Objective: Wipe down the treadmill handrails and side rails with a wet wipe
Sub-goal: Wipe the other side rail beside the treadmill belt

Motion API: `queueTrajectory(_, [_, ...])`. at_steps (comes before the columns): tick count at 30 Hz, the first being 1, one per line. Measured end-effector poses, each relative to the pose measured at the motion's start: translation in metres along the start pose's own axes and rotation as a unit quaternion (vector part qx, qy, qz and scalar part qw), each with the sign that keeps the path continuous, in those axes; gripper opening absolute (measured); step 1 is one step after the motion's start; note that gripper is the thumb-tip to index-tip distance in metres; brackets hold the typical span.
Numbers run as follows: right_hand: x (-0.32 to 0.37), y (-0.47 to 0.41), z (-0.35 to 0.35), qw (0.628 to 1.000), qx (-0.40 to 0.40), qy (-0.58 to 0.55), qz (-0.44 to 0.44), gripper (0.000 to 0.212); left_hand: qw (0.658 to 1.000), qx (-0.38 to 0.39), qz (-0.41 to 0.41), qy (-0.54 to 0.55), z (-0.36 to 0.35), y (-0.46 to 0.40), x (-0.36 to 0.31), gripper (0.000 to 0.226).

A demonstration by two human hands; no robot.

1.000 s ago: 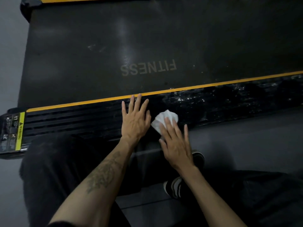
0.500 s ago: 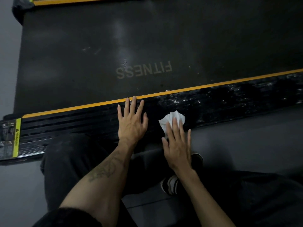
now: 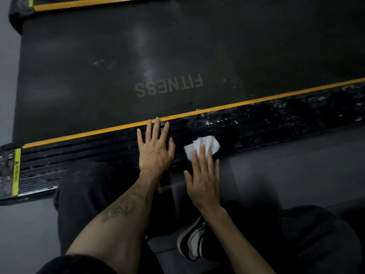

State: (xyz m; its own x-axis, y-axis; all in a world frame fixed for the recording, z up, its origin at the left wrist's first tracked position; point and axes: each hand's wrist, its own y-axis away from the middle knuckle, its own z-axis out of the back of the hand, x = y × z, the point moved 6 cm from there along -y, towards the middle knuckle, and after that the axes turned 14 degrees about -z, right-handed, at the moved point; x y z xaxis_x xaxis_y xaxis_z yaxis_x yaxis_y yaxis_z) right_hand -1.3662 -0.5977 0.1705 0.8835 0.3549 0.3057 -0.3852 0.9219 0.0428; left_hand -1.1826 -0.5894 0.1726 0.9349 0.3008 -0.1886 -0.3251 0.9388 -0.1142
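Black side rail, flat left hand, right hand pressing wipe

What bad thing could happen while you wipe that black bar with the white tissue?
1. The right hand only presses the wet wipe with flat fingers near the side rail's outer edge, so the wipe might slide off onto the floor.
2. The left hand leans on the rail just beside a patch that glistens as if wet; the palm could slip.
3. The rail left of that hand looks duller and may get missed.
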Motion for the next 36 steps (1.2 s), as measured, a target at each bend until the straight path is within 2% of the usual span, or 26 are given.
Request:
queueTrajectory(2, [0.005, 0.002, -0.004, 0.997, 0.027, 0.026, 0.066, 0.070, 1.000, -0.003, 0.002, 0.003, 0.001, -0.001, -0.001, 0.060])
queueTrajectory(4, [-0.005, -0.002, -0.002, 0.994, 0.034, 0.039, 0.095, 0.068, 1.000, -0.002, 0.003, 0.006, 0.001, -0.002, -0.001, 0.061])
queueTrajectory(8, [-0.027, -0.010, 0.007, 0.999, 0.006, 0.001, -0.033, 0.065, 1.000, 0.008, 0.003, 0.005, 0.000, -0.002, 0.000, 0.061])
queueTrajectory(10, [-0.016, -0.006, 0.004, 0.998, -0.007, -0.007, -0.060, 0.068, 1.000, 0.010, 0.002, 0.001, 0.000, -0.002, 0.000, 0.061])
queueTrajectory(14, [0.009, 0.005, -0.005, 0.997, 0.015, 0.029, 0.063, 0.073, 1.000, 0.014, 0.003, -0.004, 0.000, -0.002, 0.000, 0.062])
queueTrajectory(16, [0.002, 0.001, -0.004, 0.995, 0.023, 0.039, 0.089, 0.069, 1.000, 0.012, 0.003, -0.003, 0.001, -0.002, 0.000, 0.062])
queueTrajectory(23, [-0.011, -0.010, 0.003, 0.999, 0.008, -0.010, -0.034, 0.071, 1.000, 0.024, 0.008, 0.001, 0.003, -0.003, -0.003, 0.062])
queueTrajectory(25, [-0.003, -0.005, 0.000, 1.000, 0.005, -0.006, -0.026, 0.073, 1.000, 0.023, 0.006, 0.000, 0.004, -0.003, -0.002, 0.062])
queueTrajectory(30, [-0.011, -0.003, 0.002, 0.997, 0.014, 0.034, 0.075, 0.068, 1.000, 0.017, 0.007, 0.003, 0.006, -0.001, -0.002, 0.062])
queueTrajectory(34, [-0.027, -0.012, 0.008, 1.000, -0.003, 0.017, -0.019, 0.069, 1.000, 0.022, 0.008, 0.003, 0.005, -0.002, -0.003, 0.058])
queueTrajectory(36, [-0.015, -0.007, 0.005, 1.000, -0.006, -0.001, -0.030, 0.071, 1.000, 0.022, 0.008, 0.002, 0.004, -0.002, -0.003, 0.058])
